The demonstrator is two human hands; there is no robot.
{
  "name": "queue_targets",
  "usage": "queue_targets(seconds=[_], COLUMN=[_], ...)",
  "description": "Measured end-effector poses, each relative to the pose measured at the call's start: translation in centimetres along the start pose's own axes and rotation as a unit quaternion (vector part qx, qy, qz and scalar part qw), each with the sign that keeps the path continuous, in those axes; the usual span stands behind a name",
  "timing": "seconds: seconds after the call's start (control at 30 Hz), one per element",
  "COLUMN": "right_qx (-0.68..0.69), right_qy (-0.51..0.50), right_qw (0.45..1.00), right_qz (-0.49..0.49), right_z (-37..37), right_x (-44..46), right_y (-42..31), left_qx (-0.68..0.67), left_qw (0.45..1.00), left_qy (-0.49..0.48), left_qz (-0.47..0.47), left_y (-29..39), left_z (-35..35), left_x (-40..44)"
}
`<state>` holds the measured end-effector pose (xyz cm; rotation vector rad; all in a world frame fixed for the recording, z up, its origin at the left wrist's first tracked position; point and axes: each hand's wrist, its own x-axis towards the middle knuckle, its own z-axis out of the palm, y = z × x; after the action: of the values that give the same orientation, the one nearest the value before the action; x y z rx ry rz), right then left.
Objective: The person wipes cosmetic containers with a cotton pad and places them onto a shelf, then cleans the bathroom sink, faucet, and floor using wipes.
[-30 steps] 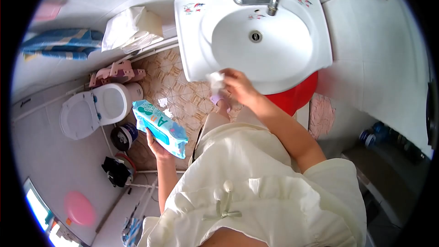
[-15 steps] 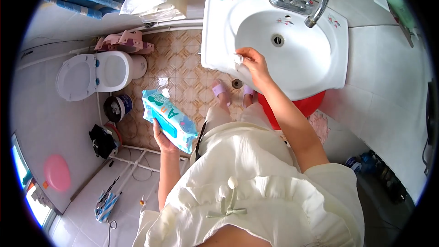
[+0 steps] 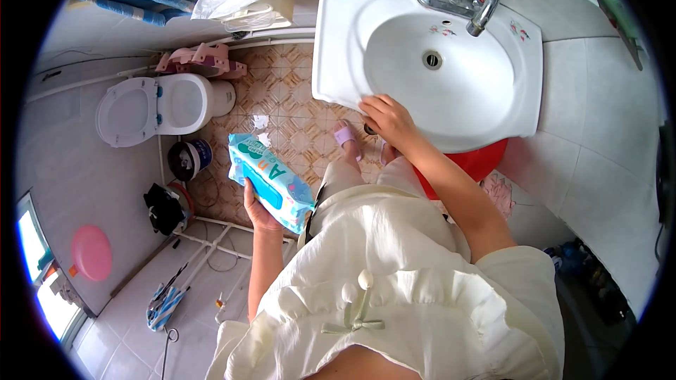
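My left hand (image 3: 262, 212) is wrapped round a light-blue pack of wet wipes (image 3: 271, 181), its plastic lid facing up. The pack is held out over the floor, left of my legs. At the front left rim of the white sink (image 3: 339, 63), my right hand (image 3: 387, 119) has its fingers bent and close together against the edge. A crumpled white wipe showed in those fingers half a second ago; now the fingers cover whatever is in them. Chrome faucet (image 3: 465, 1) stands at the back of the sink.
A red basin (image 3: 472, 169) is under the sink, by my feet. Left of me are a toilet (image 3: 186, 104) with its lid raised, a dark bucket (image 3: 184, 160) and a white pipe frame (image 3: 211, 243). White scraps (image 3: 261, 122) lie on the tiled floor.
My right hand has moved down from over the sink's left rim to its front edge, and the white wipe has gone out of sight. My left hand still holds the pack.
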<state>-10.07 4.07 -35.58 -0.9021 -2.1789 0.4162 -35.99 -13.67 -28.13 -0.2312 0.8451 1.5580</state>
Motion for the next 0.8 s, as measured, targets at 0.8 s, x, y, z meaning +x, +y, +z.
queue_targets(seconds=[0.8], right_qx=[-0.099], right_qy=[-0.175], right_qw=[0.968], right_qz=[-0.152], right_z=[7.2], right_x=[-2.7], right_y=[5.3], left_qx=[-0.016], left_qw=[0.997], left_qy=[0.008], left_qz=[0.069], left_y=[-1.9], left_z=[-1.7], left_x=[-0.5])
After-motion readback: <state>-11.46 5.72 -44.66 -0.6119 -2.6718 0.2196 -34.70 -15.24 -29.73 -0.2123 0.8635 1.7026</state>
